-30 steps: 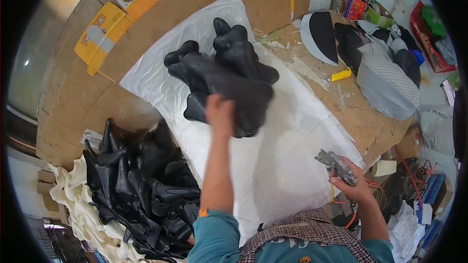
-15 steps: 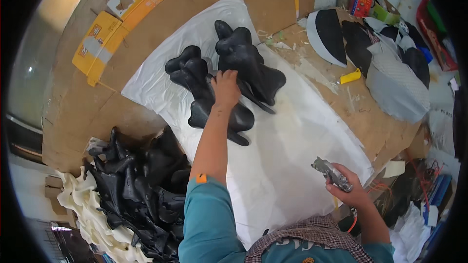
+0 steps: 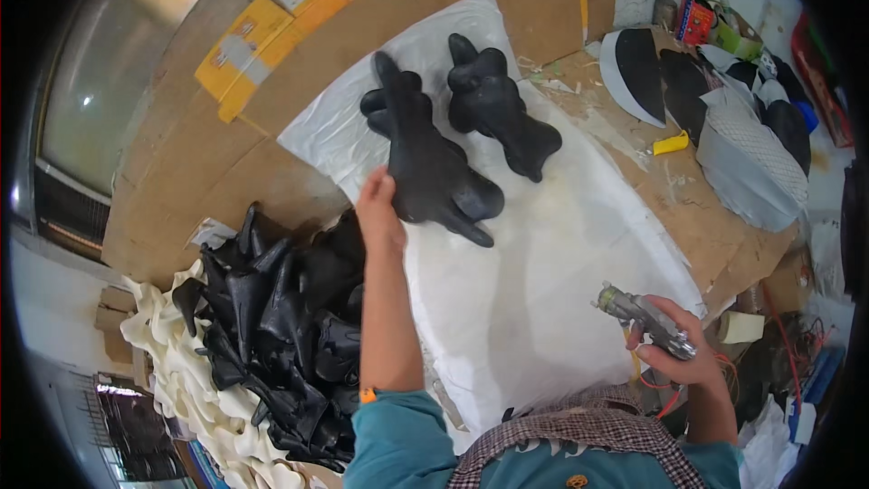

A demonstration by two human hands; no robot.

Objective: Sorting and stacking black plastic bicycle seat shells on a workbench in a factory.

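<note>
My left hand [image 3: 378,204] is closed at the lower left edge of a black saddle-shaped piece [image 3: 421,158], thumb and fingers against its rim. Its narrow end points away from me, over other black pieces it partly covers. To the right lies a second group of overlapping black saddle-shaped pieces [image 3: 501,109], apart from it. Both groups rest on a white sheet [image 3: 552,299]. At the lower right, my right hand [image 3: 674,344] is wrapped round a grey metal spray gun [image 3: 644,319], held over the sheet's right edge with its nozzle turned left.
Left of the sheet rises a heap of black pieces [image 3: 262,308], beside cream-coloured ones [image 3: 172,367]. Cardboard [image 3: 172,226] covers the table. Toward the right are a yellow object [image 3: 671,143], grey and black fabric pieces [image 3: 751,163], and red hoses [image 3: 780,317] lower down.
My left hand has moved left and nearer, from between the two groups to the left group's near edge. A black piece now lies there with its narrow end pointing away. The right hand keeps the spray gun.
</note>
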